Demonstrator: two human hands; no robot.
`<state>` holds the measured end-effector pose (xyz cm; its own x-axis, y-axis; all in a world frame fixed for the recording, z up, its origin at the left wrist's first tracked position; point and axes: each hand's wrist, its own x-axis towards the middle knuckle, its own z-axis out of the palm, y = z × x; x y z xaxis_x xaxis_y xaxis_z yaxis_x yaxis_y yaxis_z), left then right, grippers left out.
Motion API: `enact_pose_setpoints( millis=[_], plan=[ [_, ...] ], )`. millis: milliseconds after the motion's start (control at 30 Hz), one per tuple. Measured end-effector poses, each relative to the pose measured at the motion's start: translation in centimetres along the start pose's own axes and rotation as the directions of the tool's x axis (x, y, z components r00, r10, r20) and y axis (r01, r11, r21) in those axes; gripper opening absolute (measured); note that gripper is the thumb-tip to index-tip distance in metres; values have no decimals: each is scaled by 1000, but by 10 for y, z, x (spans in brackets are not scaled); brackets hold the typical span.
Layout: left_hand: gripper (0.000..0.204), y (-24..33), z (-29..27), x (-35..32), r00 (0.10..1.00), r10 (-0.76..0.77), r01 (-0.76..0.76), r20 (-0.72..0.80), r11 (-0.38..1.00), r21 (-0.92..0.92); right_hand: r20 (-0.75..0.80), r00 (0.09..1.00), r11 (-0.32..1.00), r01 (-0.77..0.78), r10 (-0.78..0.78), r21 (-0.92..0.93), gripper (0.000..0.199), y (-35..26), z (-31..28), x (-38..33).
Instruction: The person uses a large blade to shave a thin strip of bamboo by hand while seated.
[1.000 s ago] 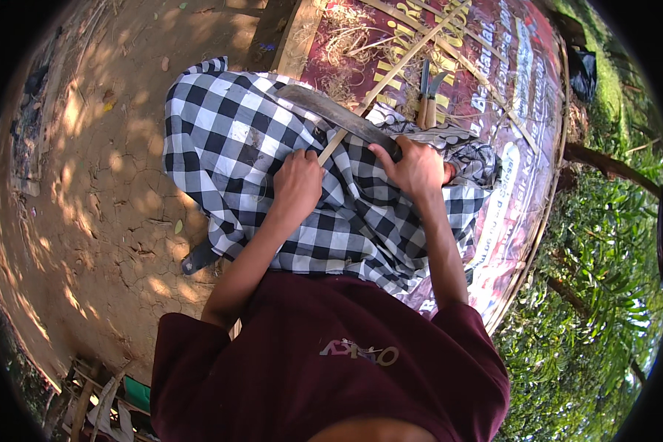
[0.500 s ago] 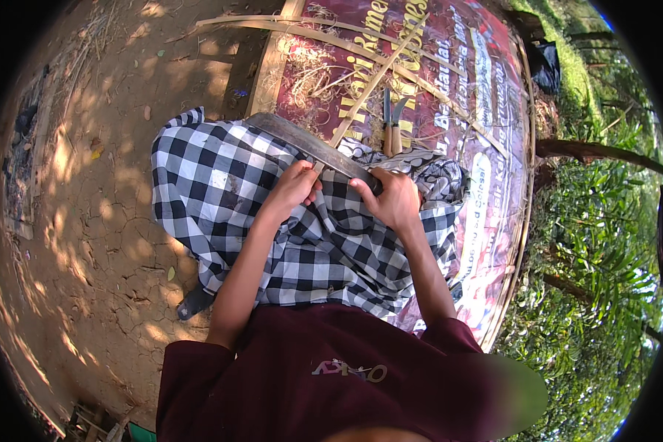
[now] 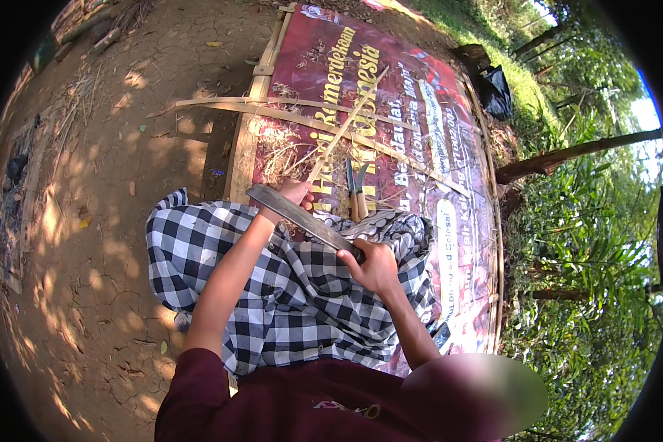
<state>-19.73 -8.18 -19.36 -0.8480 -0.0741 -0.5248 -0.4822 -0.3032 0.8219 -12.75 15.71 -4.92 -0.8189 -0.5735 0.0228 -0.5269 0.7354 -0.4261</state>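
Note:
A long broad machete (image 3: 295, 214) lies slantwise across my lap, over a black-and-white checked cloth (image 3: 272, 295). My right hand (image 3: 376, 267) is closed around its handle at the lower right end. My left hand (image 3: 293, 194) reaches past the blade near its tip and grips a thin pale bamboo strip (image 3: 342, 129) that runs up and away over the red banner (image 3: 390, 110). The blade partly hides my left fingers.
Long split bamboo strips (image 3: 287, 116) cross the banner. Two small knives (image 3: 356, 193) lie on it just beyond my knees. Bare cracked earth (image 3: 88, 221) spreads to the left; a tree trunk (image 3: 567, 155) and green plants stand at the right.
My left hand has moved forward off the cloth and beyond the blade to the bamboo strip. The view has tilted up, showing more of the banner.

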Motion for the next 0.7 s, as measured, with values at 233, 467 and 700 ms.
enact_pose_setpoints(
  millis=[233, 467, 700],
  plan=[
    [54, -45, -47, 7, 875, 399, -329, -273, 905, 269, -49, 997, 998, -59, 58, -19, 50, 6, -3, -8],
    [56, -15, 1, -30, 834, 552, -534, 4, 809, -247, -59, 994, 960, 77, -96, -268, 53, -16, -20, 16],
    [39, 2, 15, -78, 305, 947, -900, -102, 321, 295, -59, 967, 794, 169, -250, -584, 56, -35, -42, 78]
  ],
)
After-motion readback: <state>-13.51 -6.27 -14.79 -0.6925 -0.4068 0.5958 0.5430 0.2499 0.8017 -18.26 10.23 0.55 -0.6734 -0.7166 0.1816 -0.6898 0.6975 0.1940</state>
